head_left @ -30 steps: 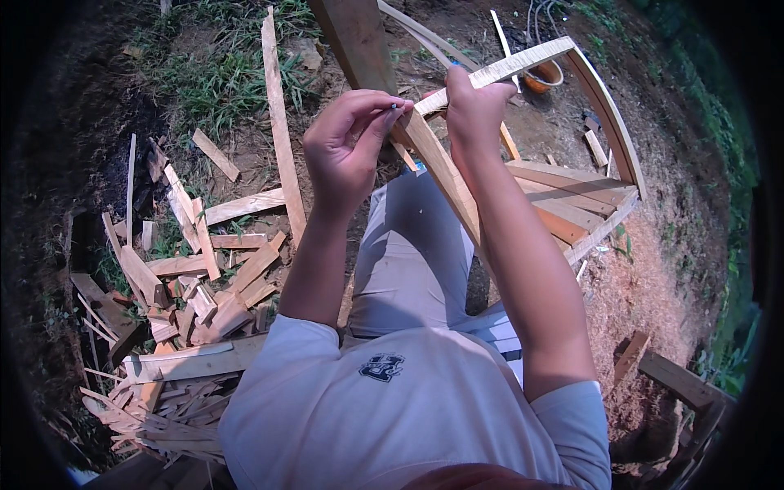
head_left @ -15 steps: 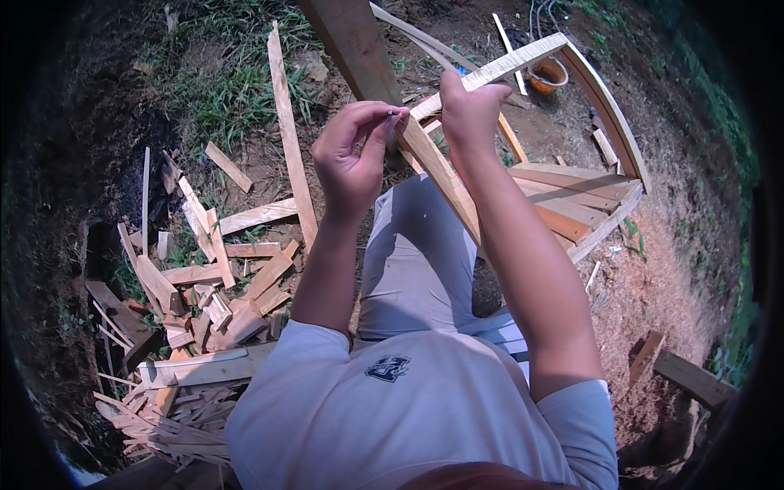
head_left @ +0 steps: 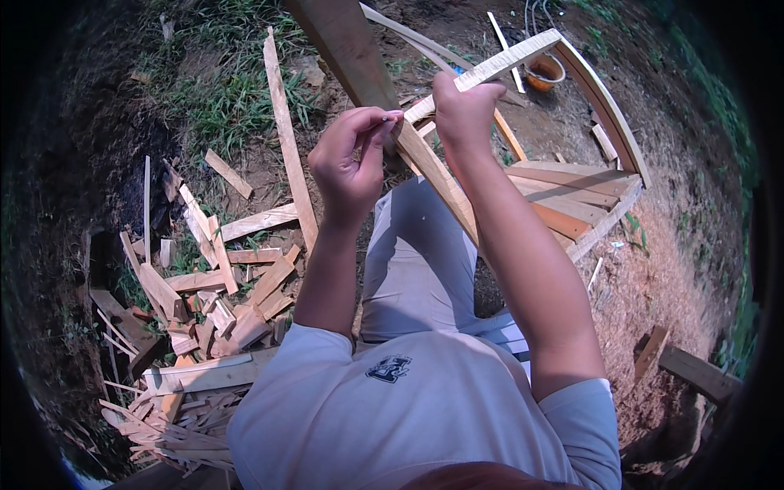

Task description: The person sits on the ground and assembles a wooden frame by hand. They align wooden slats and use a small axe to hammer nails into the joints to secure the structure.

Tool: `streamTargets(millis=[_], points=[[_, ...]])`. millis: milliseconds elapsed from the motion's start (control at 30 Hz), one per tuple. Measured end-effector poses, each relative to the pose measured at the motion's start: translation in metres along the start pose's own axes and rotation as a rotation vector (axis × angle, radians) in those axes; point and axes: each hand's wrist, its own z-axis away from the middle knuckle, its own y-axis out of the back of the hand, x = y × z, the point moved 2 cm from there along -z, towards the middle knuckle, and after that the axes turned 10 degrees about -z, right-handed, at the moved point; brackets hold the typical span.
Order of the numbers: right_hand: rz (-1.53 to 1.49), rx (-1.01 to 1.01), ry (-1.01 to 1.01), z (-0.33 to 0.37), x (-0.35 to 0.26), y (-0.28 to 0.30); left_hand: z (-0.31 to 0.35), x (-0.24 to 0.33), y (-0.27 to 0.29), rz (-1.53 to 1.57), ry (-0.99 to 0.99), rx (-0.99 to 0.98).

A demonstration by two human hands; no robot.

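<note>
One slatted wooden frame (head_left: 558,219), both hands occupied.
In the head view, we are seeing the right hand (head_left: 465,114) grasping the top rail (head_left: 514,57), the left hand (head_left: 351,159) pinching a small nail-like piece (head_left: 385,120) by its left end. The frame is extending rightward beyond the trousers (head_left: 416,269); the pinch is barely shifting, so work is staying there.

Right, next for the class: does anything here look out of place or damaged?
Mostly untidiness: wood offcuts lie jumbled at the picture's left, pointing every which way, with thin strips strewn below them. The wooden frame gripped by the right hand shows no obvious break.
</note>
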Motion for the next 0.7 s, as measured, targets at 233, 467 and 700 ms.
streamTargets(millis=[233,467,700], points=[[0.002,-0.011,-0.033,0.0,-0.006,0.002,0.001,-0.001,-0.001,0.003,0.014,0.011],[-0.014,-0.004,-0.006,0.0,0.0,-0.001,0.0,-0.003,-0.003,0.051,0.0,0.094],[0.007,0.008,-0.026,0.001,-0.001,0.0,-0.002,-0.001,0.002,0.032,-0.024,-0.007]])
